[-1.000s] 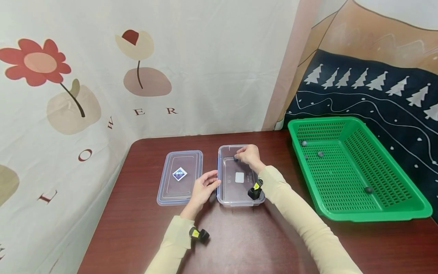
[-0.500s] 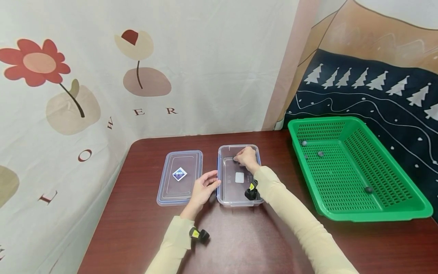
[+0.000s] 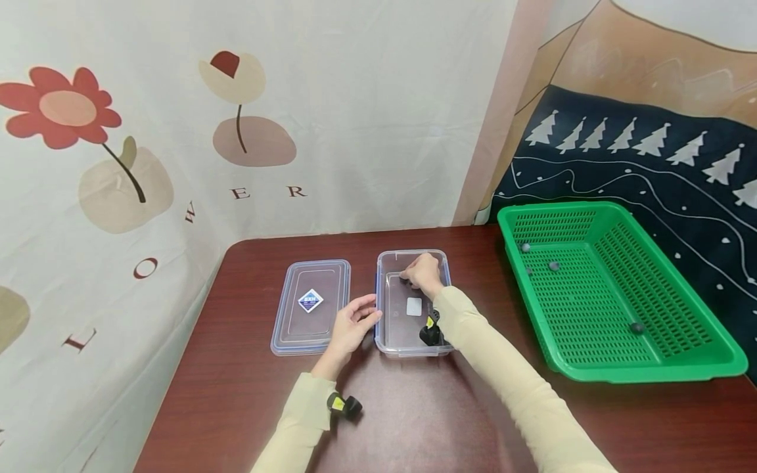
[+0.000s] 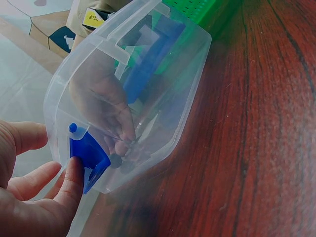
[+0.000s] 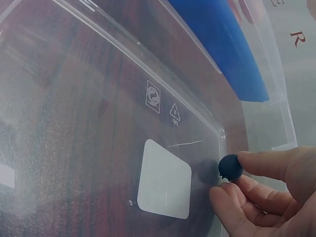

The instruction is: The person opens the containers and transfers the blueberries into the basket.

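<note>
My right hand [image 3: 423,272] reaches inside a clear plastic food container [image 3: 399,332], near its far left corner. In the right wrist view it pinches a dark blueberry [image 5: 230,167] between thumb and fingers, low over the container floor. Seen through the clear wall in the left wrist view, the berry shows as a dark spot at the fingertips. My left hand [image 3: 351,323] rests against the container's left side, fingers lightly bent. In the left wrist view, one fingertip touches a blue latch [image 4: 90,157] while another finger meets the rim.
To the left lies the container's clear lid [image 3: 313,328] with a blue-edged rim and a diamond sticker. A green slotted basket [image 3: 591,299] stands at the right with several more blueberries [image 3: 554,266] in it. Printed cloth [image 3: 378,131] hangs behind the brown table [image 3: 402,414].
My right hand has moved a little left and lower inside the container with the blueberry. The left hand stays in place.
</note>
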Tool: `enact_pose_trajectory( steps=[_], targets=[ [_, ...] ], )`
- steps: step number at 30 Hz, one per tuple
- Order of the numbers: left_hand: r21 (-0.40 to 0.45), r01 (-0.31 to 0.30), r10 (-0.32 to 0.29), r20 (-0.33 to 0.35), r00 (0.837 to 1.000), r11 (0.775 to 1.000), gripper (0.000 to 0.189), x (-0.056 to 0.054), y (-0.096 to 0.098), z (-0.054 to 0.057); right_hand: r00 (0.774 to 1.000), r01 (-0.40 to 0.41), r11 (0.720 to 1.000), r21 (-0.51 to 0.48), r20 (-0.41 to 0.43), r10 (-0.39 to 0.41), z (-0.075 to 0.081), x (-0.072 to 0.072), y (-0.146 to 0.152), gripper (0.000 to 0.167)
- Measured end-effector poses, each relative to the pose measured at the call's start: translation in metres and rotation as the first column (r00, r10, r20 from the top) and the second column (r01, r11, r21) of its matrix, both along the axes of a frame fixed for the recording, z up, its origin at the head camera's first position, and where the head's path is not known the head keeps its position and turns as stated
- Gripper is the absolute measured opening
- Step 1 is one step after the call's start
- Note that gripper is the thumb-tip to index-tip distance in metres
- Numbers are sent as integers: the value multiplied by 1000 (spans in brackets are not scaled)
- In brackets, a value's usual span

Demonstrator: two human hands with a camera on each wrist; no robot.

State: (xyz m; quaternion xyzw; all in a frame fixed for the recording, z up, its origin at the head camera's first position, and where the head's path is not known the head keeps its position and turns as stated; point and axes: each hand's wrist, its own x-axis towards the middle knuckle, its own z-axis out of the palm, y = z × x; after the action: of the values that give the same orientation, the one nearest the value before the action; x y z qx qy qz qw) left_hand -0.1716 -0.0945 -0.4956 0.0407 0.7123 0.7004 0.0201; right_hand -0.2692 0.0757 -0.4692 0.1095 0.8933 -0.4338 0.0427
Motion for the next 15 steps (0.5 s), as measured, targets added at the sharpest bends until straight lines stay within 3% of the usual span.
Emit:
enact_pose_trajectory(
  steps=[15],
  targets=[
    [-1, 7, -7, -2, 1000, 1000, 38, 2, 0, 3, 997, -6, 1000, -30, 81, 8, 3, -2, 0, 14]
  ],
)
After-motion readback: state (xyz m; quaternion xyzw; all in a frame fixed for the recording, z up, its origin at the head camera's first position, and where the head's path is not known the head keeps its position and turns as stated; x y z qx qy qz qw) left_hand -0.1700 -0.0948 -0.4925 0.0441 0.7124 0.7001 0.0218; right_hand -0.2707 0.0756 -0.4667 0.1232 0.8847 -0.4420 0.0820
